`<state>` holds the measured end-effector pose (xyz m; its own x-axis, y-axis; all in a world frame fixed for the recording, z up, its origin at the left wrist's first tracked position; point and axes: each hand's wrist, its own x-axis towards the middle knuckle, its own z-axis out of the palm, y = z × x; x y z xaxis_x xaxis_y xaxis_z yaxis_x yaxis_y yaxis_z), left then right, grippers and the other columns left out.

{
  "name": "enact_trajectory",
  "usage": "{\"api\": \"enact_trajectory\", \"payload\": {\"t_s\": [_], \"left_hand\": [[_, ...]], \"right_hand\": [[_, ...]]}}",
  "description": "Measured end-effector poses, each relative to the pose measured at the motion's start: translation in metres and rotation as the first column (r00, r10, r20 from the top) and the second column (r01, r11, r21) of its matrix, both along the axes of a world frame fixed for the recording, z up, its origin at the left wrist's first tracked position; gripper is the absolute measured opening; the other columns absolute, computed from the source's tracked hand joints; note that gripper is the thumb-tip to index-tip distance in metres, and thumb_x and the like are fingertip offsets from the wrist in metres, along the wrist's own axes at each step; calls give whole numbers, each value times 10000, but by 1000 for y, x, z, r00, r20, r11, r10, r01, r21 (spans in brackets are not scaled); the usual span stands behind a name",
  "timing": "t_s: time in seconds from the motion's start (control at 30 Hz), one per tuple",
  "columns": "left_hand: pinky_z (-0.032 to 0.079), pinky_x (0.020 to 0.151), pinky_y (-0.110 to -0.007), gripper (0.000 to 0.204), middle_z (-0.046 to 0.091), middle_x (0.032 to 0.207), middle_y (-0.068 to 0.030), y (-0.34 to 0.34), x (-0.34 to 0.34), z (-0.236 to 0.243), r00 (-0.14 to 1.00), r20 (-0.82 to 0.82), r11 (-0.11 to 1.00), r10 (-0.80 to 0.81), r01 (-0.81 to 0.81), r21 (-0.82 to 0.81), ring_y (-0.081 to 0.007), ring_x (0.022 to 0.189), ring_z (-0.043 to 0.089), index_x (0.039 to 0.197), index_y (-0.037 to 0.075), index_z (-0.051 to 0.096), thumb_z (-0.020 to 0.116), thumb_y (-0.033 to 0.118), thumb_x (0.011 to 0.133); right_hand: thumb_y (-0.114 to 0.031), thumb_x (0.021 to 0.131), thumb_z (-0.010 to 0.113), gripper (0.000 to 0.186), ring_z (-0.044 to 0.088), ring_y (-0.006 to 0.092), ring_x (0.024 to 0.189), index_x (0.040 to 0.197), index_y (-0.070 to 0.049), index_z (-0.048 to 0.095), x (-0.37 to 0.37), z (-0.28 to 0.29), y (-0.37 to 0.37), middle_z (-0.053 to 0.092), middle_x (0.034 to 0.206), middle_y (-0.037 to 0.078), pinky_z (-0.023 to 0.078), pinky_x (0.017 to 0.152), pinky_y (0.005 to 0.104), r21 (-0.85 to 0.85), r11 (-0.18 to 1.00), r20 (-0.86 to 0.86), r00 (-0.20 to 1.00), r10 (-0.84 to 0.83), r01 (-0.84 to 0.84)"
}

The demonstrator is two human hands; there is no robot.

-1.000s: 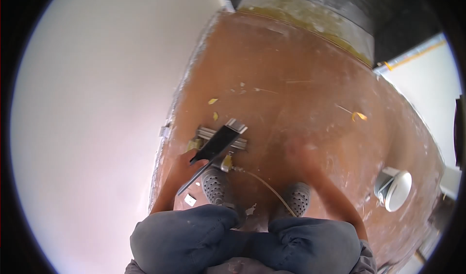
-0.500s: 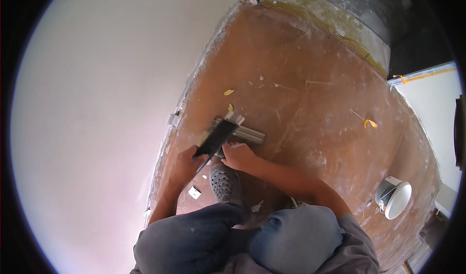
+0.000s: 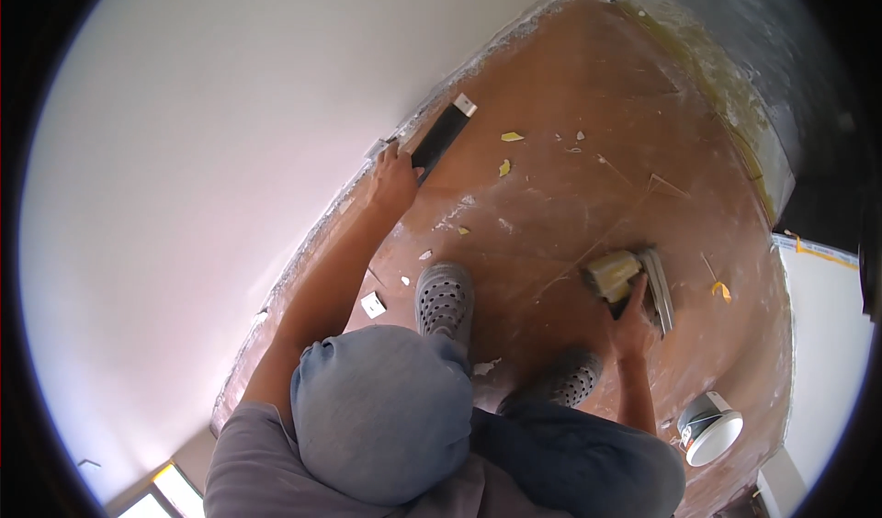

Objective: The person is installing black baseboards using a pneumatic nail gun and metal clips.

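Over by the foot of the wall on the left, my left hand (image 3: 393, 183) grips a short, dark flat strip (image 3: 441, 137) with a pale end pointing away from me. The fingers wrap its near end. My right hand (image 3: 632, 327) is low over the floor to the right, closed on a yellow-and-black tool (image 3: 614, 275); blur hides its exact kind. Beside that tool lies a grey ribbed bar (image 3: 658, 288), touching or nearly touching my fingers; whether it is joined to the tool I cannot tell.
A bare pale wall (image 3: 230, 151) runs along the left. Yellow scraps (image 3: 512, 137) and a small white square piece (image 3: 373, 305) lie on the dusty brown floor (image 3: 542, 215). A white-and-grey bucket (image 3: 712, 431) sits at lower right. An orange scrap (image 3: 721, 290) lies farther right.
My hands have parted. The left has carried the dark strip forward to the wall's foot; the right has moved right with the yellow-and-black tool, and the ribbed bar has shifted right too.
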<state>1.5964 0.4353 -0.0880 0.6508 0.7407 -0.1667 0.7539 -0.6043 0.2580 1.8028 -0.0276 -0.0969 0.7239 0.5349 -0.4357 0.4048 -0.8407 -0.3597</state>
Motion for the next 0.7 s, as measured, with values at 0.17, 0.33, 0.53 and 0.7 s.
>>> {"api": "enact_trajectory", "payload": {"t_s": [0.17,0.33,0.53,0.7], "left_hand": [[445,1073,-501,284,423,1461,-278,-5,-37,-7,991,-45,982,123,-115,150,-453,1343,430,1039,-70,661,749,127,855],[465,1046,-510,253,402,1477,-261,5,-35,-3,992,-35,983,121,-115,144,-441,1356,408,974,-58,688,772,139,839],[436,1075,-495,293,361,1479,-302,3,-39,-17,992,2,983,124,-123,134,-457,1329,411,946,-60,722,802,182,801],[401,1115,-514,318,335,1530,-297,-14,-63,-18,993,53,985,107,-113,131,-476,1402,360,1031,-62,674,775,168,837]], "right_hand": [[-373,866,723,1000,600,523,1126,1602,-62,122,3,-22,-33,580,1318,337,503,919,543,156,975,168,969,-183,157],[-395,872,719,1004,580,517,1153,1597,-43,122,7,-20,-27,585,1303,336,500,931,549,63,979,230,951,-204,195],[-461,874,714,1001,542,524,1220,1591,-35,160,1,-13,-20,518,1401,332,484,986,553,59,978,201,958,-207,199],[-483,880,710,1006,517,521,1261,1595,-38,160,-5,-24,-23,463,1445,355,480,1009,531,56,986,210,964,-162,154]]}}
